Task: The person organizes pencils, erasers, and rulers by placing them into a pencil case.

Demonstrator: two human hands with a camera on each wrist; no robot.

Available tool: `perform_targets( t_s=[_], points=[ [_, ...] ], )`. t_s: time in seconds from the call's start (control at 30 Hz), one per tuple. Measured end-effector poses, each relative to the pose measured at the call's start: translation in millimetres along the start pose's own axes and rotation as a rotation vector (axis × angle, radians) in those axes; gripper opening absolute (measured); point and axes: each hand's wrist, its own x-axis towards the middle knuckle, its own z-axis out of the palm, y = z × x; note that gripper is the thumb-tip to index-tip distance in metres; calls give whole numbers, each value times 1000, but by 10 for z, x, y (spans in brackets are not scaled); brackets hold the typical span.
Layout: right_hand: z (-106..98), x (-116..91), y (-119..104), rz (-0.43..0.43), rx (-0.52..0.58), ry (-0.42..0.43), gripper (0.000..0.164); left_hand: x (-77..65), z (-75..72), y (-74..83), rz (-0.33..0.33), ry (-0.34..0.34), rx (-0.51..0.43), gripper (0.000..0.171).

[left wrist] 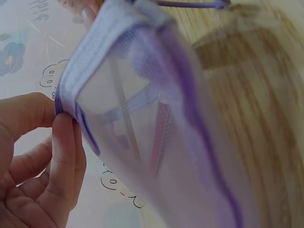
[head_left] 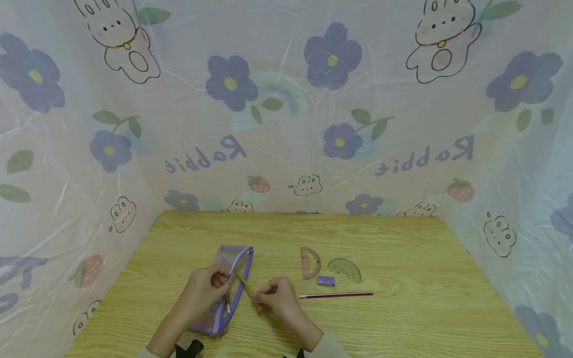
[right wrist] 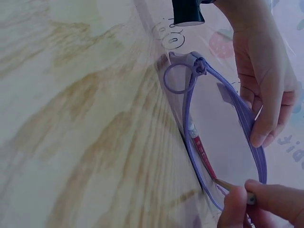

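Observation:
My left hand (head_left: 207,288) pinches one edge of the zip opening of a see-through purple pencil case (head_left: 210,323), which gapes open on the table. Between the thumb and fingers of my right hand (head_left: 279,297) is a yellow pencil (head_left: 245,283), its far end reaching into the case's mouth. A red pencil (right wrist: 204,154) with a pale end lies inside the case, and its red body (left wrist: 160,130) shows through the mesh in the left wrist view. In the right wrist view a purple ring hangs at the zip's end.
Right of my right hand lies a dark red pencil (head_left: 335,295). Behind it are a purple eraser (head_left: 326,281), a pinkish protractor (head_left: 311,263) and a clear protractor (head_left: 344,269). Printed curtains (head_left: 286,114) enclose the wood-grain table (head_left: 403,258) at the back and sides.

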Motion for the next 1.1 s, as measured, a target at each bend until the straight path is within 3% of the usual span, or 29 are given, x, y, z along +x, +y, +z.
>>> perform_targets(
  t_s=[0.33, 1.1],
  points=[
    [46, 54, 61, -8, 77, 7, 8, -21, -2, 5, -11, -7, -11, 9],
    [145, 151, 60, -18, 107, 44, 8, -2, -17, -10, 4, -10, 3, 9]
  ],
)
